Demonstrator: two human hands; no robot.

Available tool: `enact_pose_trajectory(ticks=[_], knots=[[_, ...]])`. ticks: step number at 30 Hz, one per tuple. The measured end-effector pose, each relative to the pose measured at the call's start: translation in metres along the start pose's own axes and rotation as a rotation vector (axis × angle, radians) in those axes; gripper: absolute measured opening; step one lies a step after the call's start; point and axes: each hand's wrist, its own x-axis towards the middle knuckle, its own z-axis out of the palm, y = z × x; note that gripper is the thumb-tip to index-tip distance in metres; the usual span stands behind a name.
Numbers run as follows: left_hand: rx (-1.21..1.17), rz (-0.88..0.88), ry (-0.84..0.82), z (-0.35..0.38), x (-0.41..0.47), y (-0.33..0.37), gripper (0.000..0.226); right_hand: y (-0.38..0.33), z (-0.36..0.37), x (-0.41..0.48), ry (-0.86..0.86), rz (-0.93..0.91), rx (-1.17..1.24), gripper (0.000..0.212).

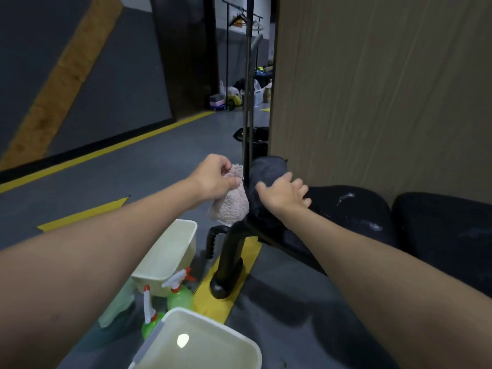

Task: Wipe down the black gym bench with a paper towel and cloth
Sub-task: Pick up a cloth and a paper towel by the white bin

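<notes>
The black gym bench (359, 209), padded and smeared white, runs away to the right of your right grip (283, 194), which lies spread-fingered on a dark cloth (266, 170) at its end. That grip is nearer the smears. Just left, your left grip (213, 177) pinches a nubby beige towel (231, 206).

The scene is dim, its colours muted. Light falls from above: one small bright spot of glare is mirrored in the white tub (226, 355) at 6 o'clock. Soft, broad shadows pool on the grey floor (279, 310) at 5 o'clock. The black bench pad (359, 209) at 3 o'clock loses almost all detail. Wide-angle distortion bows the yellow floor line (106, 153) at 9 o'clock and stretches the left forearm (93, 235) and the right forearm (386, 262) towards the lower corners. The clothes rack (241, 12) at 12 o'clock is soft.
</notes>
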Motion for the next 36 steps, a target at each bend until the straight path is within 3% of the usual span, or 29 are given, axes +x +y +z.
enact_pose_trajectory(ticks=[2, 6, 12, 15, 17, 18, 21, 27, 32, 36], knots=[[0.021, 0.002, -0.021, 0.013, 0.006, 0.0, 0.027, 0.008, 0.003, 0.001, -0.066, -0.092, -0.247, 0.076], [0.037, -0.002, -0.04, 0.022, 0.011, -0.003, 0.025, 0.019, 0.013, 0.005, -0.102, -0.205, -0.312, 0.061], [-0.065, -0.031, -0.051, 0.005, 0.006, 0.011, 0.034, 0.013, 0.004, 0.006, -0.076, -0.183, -0.295, 0.055], [-0.284, -0.054, -0.048, -0.003, 0.009, 0.027, 0.04, 0.004, -0.021, -0.004, 0.087, -0.292, 0.115, 0.043], [-0.435, -0.065, -0.05, -0.003, 0.011, 0.043, 0.039, -0.006, -0.048, -0.014, -0.123, -0.32, 0.561, 0.038], [-0.484, -0.068, -0.048, -0.001, 0.012, 0.052, 0.038, -0.008, -0.061, -0.017, -0.245, -0.346, 0.665, 0.035], [-0.569, -0.058, -0.037, 0.009, 0.014, 0.073, 0.038, -0.004, -0.086, -0.018, -0.378, -0.392, 0.685, 0.032], [-0.594, -0.059, -0.043, 0.038, 0.012, 0.095, 0.051, 0.018, -0.11, -0.011, -0.242, -0.344, 0.658, 0.021], [-0.463, -0.06, -0.302, 0.049, 0.003, 0.085, 0.043, 0.033, -0.116, -0.004, -0.017, -0.327, 0.431, 0.018], [-0.327, 0.003, -0.176, 0.06, -0.001, 0.072, 0.031, 0.047, -0.114, 0.0, 0.081, -0.367, 0.191, 0.02]])
